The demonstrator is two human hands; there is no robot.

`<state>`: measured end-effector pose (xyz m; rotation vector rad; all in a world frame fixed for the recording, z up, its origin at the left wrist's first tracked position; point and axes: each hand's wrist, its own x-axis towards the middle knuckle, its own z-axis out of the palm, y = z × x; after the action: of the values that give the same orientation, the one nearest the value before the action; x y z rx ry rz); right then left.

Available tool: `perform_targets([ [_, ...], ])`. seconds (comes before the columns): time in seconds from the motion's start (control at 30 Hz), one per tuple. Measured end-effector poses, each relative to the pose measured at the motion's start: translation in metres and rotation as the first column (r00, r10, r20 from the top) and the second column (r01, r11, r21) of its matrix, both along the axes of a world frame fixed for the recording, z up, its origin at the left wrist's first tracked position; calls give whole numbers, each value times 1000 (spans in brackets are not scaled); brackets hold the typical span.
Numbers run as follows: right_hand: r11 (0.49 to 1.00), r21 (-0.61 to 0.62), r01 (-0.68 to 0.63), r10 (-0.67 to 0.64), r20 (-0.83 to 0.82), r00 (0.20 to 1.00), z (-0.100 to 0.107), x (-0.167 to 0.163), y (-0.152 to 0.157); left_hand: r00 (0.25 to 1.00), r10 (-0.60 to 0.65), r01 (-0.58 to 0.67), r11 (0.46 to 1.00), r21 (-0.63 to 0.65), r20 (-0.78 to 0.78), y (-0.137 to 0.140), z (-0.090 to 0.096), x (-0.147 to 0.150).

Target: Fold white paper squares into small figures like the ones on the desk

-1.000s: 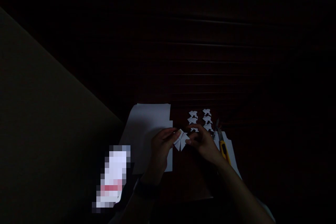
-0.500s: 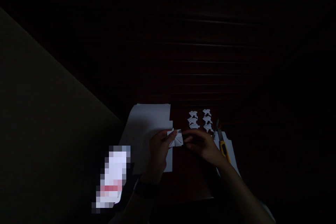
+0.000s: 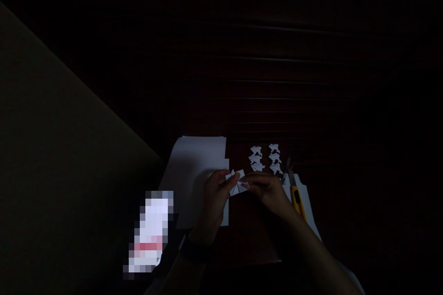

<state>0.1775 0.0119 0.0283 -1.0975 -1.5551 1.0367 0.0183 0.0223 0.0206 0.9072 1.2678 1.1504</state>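
Note:
A small creased piece of white folded paper is held above the dark table. My left hand grips its left side, with the thumb pressed on top. From the right, my right hand pinches the paper's right edge between thumb and fingers. Just beyond my right hand, several small folded paper figures lie in two columns. Under and beside my left hand is a stack of white paper sheets.
A yellow utility knife lies on white paper right of my right forearm, beside a dark, thin tool. At lower left glows a blurred-out screen. A pale wall rises on the left. The room is dim.
My right hand has moved in from beside the paper and now pinches its right edge. The folded paper has turned slightly and shifted a little right with my left hand.

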Motion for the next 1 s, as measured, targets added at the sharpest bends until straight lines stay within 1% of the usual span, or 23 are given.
perform_targets([
  [0.13, 998, -7, 69, -69, -14, 998, 1, 1, 1, 998, -49, 48, 998, -29, -32, -3, 6, 1],
  [0.23, 995, -24, 98, -98, 2, 995, 2, 1, 0, 996, -80, 78, 996, -44, -35, -3, 7, 1],
  [0.33, 994, -30, 104, -103, 34, 994, 3, 0, 0, 997, -62, 62, 998, -11, -38, -3, 4, 1],
  [0.47, 993, -4, 119, -118, 45, 992, 1, -1, 0, 999, -23, 23, 1000, 5, -28, -1, 1, 2],
  [0.6, 991, 24, 132, -133, 60, 989, 0, -1, 1, 1000, 3, -3, 1000, 23, -1, -1, 3, 5],
  [0.7, 990, 31, 137, -139, 68, 988, -1, -1, 1, 1000, -1, 1, 1000, 27, 9, -1, 6, 6],
  [0.87, 971, -66, 230, -228, 35, 973, -1, -2, 0, 998, -68, 68, 995, 72, 1, -3, 9, 6],
  [1.0, 967, -86, 240, -236, 54, 970, 0, -3, 0, 998, -59, 61, 993, 101, -24, -4, 8, 7],
])
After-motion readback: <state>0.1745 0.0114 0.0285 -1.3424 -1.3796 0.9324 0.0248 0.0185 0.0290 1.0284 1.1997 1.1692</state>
